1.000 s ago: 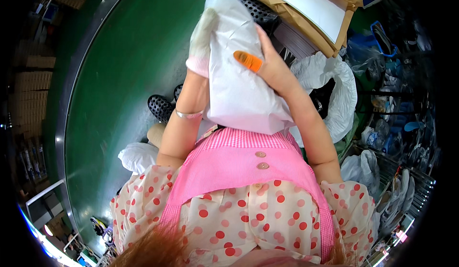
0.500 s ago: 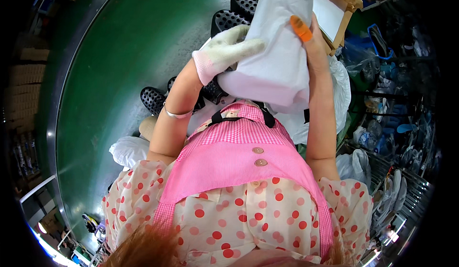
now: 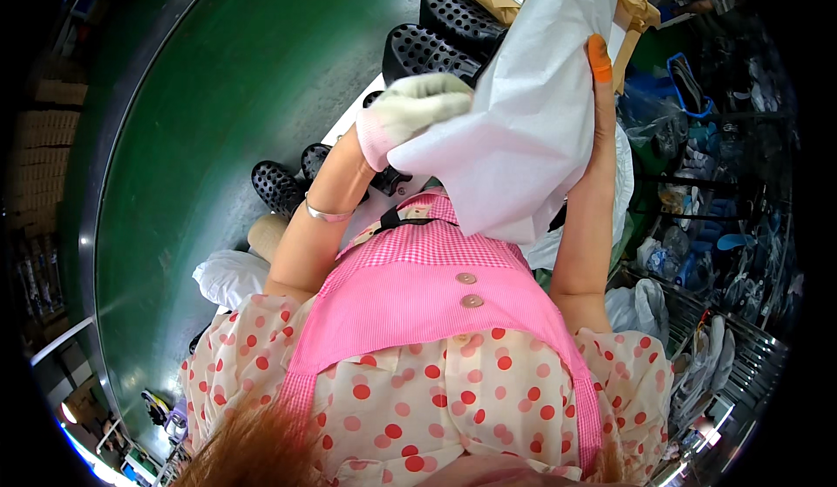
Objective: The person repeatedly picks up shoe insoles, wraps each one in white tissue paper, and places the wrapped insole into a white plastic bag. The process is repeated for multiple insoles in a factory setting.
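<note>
- Your left hand [image 3: 411, 114], in a white glove, has its fingers close together and bent at the left edge of the white paper [image 3: 536, 121]; blur hides whether they pinch it, so I cannot tell.
- Your right hand [image 3: 602, 108] grips the paper's right edge, thumb in an orange cover [image 3: 599, 58] along the front, the other fingers hidden behind.
- Between both sets of fingers, the paper is up off any surface, so picking it up looks done; its lower edge hangs loose, so any folding seems left. Whether it covers anything is hidden.
- Your left forearm, with the silver bracelet [image 3: 329, 215], slants inward toward the paper; your right forearm stands nearly straight.
- Just above your gloved fingers lie two bare black shoes [image 3: 425, 54]; more black footwear [image 3: 277, 188] sits below and left of them.
- Beyond your right fingers is brown paper [image 3: 639, 12].
</note>
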A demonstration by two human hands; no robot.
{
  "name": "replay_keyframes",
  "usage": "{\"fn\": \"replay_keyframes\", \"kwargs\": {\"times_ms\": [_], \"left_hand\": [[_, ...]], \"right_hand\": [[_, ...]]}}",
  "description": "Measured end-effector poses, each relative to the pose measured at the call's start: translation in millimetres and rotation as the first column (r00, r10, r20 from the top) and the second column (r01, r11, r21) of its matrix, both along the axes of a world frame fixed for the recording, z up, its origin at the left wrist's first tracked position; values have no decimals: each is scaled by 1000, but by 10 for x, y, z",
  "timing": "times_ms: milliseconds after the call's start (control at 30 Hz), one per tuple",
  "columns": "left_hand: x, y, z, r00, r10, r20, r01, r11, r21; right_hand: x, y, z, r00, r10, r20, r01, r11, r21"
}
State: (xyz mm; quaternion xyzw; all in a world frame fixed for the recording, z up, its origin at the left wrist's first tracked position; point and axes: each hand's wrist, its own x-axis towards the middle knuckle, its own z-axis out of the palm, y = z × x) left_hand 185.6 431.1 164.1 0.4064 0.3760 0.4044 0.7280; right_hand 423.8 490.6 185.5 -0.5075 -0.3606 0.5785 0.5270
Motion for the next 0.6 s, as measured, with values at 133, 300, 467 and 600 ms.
{"fn": "replay_keyframes", "kwargs": {"times_ms": [133, 300, 467, 600], "left_hand": [[-81, 68, -206, 957, 230, -174, -234, 972, 1], [-80, 250, -561, 624, 599, -503, -147, 721, 677], [87, 205, 78, 442, 849, -290, -274, 436, 857], [401, 331, 15, 833, 517, -197, -381, 794, 474]], "right_hand": [[-176, -162, 202, 998, 15, -55, -16, 1000, -17], [-161, 73, 18, 978, 148, 148, -178, 960, 217], [-435, 64, 50, 947, 38, 318, -172, 898, 406], [-702, -8, 250, 952, -2, 307, -128, 906, 403]]}}
